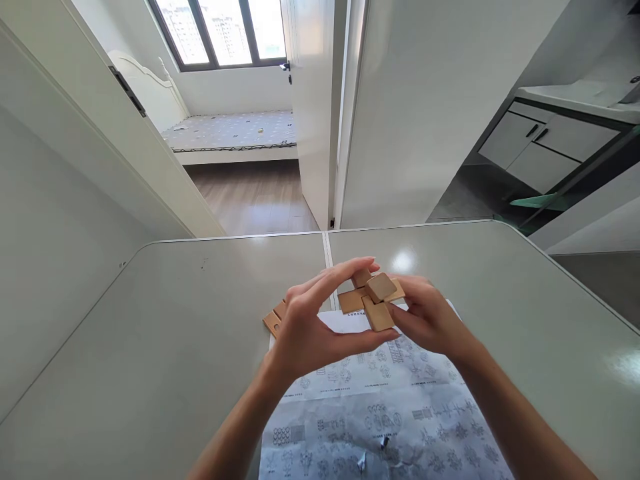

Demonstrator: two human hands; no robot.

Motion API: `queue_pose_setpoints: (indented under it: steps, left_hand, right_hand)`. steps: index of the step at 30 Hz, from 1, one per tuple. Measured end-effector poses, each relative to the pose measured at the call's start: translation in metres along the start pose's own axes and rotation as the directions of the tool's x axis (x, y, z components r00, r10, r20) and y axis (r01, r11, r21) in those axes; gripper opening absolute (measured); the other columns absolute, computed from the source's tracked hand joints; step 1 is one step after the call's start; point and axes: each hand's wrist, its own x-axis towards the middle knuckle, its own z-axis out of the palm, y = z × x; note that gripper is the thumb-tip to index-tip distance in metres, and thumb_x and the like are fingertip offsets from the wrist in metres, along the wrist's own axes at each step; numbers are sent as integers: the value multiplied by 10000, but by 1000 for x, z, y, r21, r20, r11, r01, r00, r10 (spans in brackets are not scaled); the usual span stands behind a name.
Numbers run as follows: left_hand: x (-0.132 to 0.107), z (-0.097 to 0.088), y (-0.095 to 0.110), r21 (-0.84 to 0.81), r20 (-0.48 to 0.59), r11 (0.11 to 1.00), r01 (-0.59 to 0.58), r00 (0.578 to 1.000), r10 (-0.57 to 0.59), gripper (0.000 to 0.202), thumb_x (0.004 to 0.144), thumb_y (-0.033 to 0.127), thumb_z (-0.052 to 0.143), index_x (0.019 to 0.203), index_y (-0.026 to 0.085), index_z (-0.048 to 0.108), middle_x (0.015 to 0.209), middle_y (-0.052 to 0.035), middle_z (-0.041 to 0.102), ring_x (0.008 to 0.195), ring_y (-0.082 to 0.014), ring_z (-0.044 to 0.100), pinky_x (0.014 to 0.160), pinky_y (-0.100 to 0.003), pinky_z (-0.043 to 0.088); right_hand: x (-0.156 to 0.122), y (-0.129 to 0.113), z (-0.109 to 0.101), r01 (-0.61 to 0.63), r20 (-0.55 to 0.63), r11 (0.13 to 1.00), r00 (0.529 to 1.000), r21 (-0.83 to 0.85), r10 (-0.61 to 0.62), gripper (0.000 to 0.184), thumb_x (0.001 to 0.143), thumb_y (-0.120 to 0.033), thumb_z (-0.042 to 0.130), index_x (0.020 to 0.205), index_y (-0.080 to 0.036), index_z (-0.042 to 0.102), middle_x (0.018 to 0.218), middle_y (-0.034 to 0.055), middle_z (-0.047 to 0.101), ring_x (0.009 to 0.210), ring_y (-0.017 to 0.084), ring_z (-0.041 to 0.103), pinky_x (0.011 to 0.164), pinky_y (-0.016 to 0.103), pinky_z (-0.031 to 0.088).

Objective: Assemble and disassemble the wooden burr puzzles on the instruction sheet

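Both hands hold a small wooden interlocking puzzle (pixel 353 301) above the table. Its light-brown block pieces stick out in several directions from the middle. My left hand (pixel 313 323) spans it, index finger at the upper piece and thumb under the lower one. From the right, my right hand (pixel 430 313) pinches the piece that points that way; some of its fingers are hidden. Beneath the hands lies a creased instruction sheet (pixel 345 407) printed with many small puzzle diagrams. Partly behind my left hand, flat wooden pieces (pixel 273 323) rest at the sheet's upper left edge.
The pale, glossy table (pixel 165 347) has a seam down its middle and rounded far corners. Past it stand an open door (pixel 315 100) and a bed (pixel 235 133) under a window. A white cabinet (pixel 550 143) is at the far right.
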Motion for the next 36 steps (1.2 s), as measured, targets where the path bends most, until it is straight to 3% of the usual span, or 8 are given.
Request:
queue_pose_setpoints:
  steps: [6,14,17,21,25,28,31,36]
  left_hand:
    - [-2,11,-4,36,-101,999,-5,995,9,686,755,308,958,1373,267,662,1269,-65,797,1181,-279,757,1046,-392,625]
    - [0,13,-3,67,-110,994,-81,990,88,720,762,306,962,1403,266,635,1287,-70,787,1197,-269,747,1054,-395,623]
    - [4,6,-2,74,-30,983,-169,985,172,758,766,338,962,1435,264,613,1299,-76,785,1180,-266,757,1096,-426,600]
    - [8,-5,-3,62,102,967,-245,966,238,701,847,303,901,1471,287,582,1351,-77,766,1273,-277,718,1130,-467,574]
    - [9,-11,-4,74,120,967,-245,964,235,649,882,254,867,1468,268,587,1372,-77,755,1325,-261,683,1126,-441,578]
    - [9,-13,-5,87,121,961,-261,961,250,643,878,239,869,1458,261,590,1366,-75,758,1308,-251,689,1107,-431,589]
    - [9,-13,-7,139,135,954,-265,959,247,601,892,200,849,1437,263,602,1367,-70,759,1301,-243,690,1097,-430,590]
    - [8,-12,-13,219,155,925,-309,948,279,577,911,153,810,1439,239,596,1377,-84,754,1298,-239,695,1105,-441,583]
  right_hand:
    - [-1,10,8,67,-119,996,990,-62,-75,236,1052,-336,595,851,-238,670,778,23,664,661,184,550,619,306,468]
    - [-1,13,11,66,-178,998,982,9,-63,251,1046,-406,633,918,-229,756,806,46,688,688,195,576,617,314,497]
    - [1,10,5,68,-106,989,993,131,-54,251,1042,-429,649,995,-222,783,835,49,716,734,201,637,661,313,557]
    - [0,11,-10,-79,101,940,994,333,48,281,1007,-461,715,1166,-241,789,832,35,726,685,181,673,613,277,589]
    - [-5,19,-19,-202,190,867,973,456,127,359,1090,-470,569,1404,-343,690,1019,52,773,691,184,715,688,333,641]
    - [-6,19,-19,-202,213,848,971,490,108,440,1101,-566,479,1454,-368,652,1114,65,765,729,198,722,753,375,651]
    - [-3,8,-16,-182,224,853,971,490,79,574,1024,-692,552,1473,-343,629,1138,79,749,796,215,724,774,375,643]
    - [1,-12,-13,-281,221,888,952,365,211,668,945,-684,701,1457,-264,617,1156,87,722,966,232,710,859,350,612]
